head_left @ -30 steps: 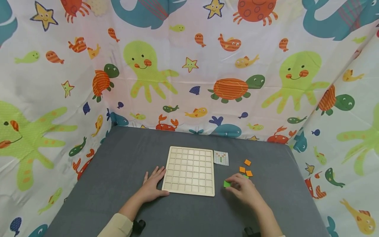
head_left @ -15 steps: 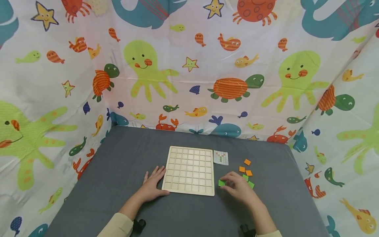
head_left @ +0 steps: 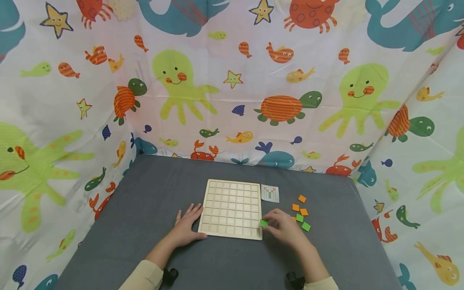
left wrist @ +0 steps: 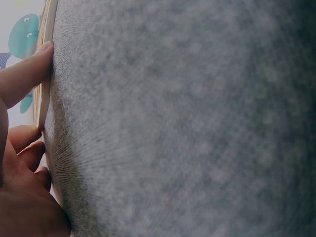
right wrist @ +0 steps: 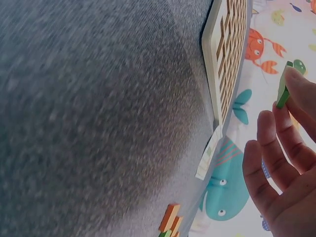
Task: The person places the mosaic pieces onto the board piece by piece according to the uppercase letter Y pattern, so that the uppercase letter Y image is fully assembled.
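At four o'clock of the board (head_left: 230,209), right hand (head_left: 285,228) pinches green tile (head_left: 264,222); at eight, left hand (head_left: 185,230), spread, touches it.

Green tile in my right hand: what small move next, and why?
Probably move the green tile a little left over the gridded board, since the right hand pinches it, raised, by the board's right edge, while the left hand touches the opposite edge.
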`<state>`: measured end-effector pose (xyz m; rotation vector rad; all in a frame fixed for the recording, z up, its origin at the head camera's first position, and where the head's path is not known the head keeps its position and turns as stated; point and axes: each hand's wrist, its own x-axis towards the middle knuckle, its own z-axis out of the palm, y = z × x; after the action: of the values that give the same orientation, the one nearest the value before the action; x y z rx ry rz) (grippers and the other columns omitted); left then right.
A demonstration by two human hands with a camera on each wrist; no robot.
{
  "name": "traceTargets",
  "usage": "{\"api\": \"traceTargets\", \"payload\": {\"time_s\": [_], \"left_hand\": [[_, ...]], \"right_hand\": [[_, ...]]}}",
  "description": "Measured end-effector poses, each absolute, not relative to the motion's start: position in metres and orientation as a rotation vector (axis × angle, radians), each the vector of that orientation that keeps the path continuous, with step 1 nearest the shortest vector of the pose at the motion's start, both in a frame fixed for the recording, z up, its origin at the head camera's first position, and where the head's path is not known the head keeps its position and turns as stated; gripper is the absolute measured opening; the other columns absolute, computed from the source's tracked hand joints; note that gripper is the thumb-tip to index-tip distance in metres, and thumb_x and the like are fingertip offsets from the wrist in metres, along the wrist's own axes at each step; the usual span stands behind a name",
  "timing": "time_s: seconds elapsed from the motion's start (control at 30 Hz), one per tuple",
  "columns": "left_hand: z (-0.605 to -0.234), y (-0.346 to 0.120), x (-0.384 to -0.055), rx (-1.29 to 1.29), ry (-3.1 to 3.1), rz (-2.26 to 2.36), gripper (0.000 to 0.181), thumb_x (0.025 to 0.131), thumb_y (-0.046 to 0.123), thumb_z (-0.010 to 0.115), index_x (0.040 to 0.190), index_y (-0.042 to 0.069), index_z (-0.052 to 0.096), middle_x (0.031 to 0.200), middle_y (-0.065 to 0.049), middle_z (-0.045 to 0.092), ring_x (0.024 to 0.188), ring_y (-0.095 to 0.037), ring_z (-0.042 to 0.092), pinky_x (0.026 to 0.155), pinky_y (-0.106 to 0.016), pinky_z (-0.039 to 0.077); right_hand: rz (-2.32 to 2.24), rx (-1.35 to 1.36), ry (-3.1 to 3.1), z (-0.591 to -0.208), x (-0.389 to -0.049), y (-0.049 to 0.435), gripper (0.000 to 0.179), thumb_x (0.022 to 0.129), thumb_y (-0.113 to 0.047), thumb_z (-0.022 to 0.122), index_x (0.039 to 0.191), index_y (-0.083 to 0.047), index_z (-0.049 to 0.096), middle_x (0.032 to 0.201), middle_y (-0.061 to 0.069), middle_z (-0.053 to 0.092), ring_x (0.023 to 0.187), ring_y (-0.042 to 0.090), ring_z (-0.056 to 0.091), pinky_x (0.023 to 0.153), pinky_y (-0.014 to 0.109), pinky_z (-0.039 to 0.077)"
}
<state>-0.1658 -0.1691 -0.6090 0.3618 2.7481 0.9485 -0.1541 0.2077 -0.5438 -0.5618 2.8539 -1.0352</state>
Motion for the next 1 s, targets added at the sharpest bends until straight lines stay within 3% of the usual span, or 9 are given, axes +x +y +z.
{"api": "traceTargets", "payload": {"time_s": [0.23, 0.6, 1.0], "left_hand": [[-0.611, -0.168, -0.166, 0.354, 2.748, 0.931, 0.104, 0.076, 0.044, 0.087, 0.159, 0.012, 0.033, 0.167, -0.006, 0.026, 0.157, -0.033, 0.012, 0.12, -0.066, -0.005], [-0.608, -0.168, -0.166, 0.348, 2.737, 0.933, 0.104, 0.077, 0.044, 0.086, 0.159, 0.011, 0.033, 0.168, -0.006, 0.025, 0.157, -0.033, 0.01, 0.12, -0.067, -0.006], [-0.606, -0.169, -0.165, 0.37, 2.741, 0.949, 0.104, 0.076, 0.046, 0.086, 0.159, 0.01, 0.034, 0.167, -0.008, 0.026, 0.157, -0.035, 0.012, 0.12, -0.068, -0.005]], "right_hand": [[-1.078, -0.64, 2.829, -0.547, -0.158, 0.199, 0.024, 0.084, -0.009, 0.082, 0.107, -0.012, 0.076, 0.102, 0.002, 0.066, 0.082, 0.022, 0.064, 0.067, 0.026, 0.053], [-1.002, -0.644, 2.852, -0.548, -0.166, 0.182, 0.022, 0.085, -0.016, 0.083, 0.106, -0.016, 0.076, 0.099, -0.001, 0.065, 0.077, 0.012, 0.056, 0.062, 0.022, 0.045], [-1.011, -0.676, 2.854, -0.553, -0.169, 0.17, 0.021, 0.087, -0.017, 0.08, 0.108, -0.017, 0.076, 0.102, -0.004, 0.064, 0.082, 0.018, 0.062, 0.062, 0.022, 0.047]]}}
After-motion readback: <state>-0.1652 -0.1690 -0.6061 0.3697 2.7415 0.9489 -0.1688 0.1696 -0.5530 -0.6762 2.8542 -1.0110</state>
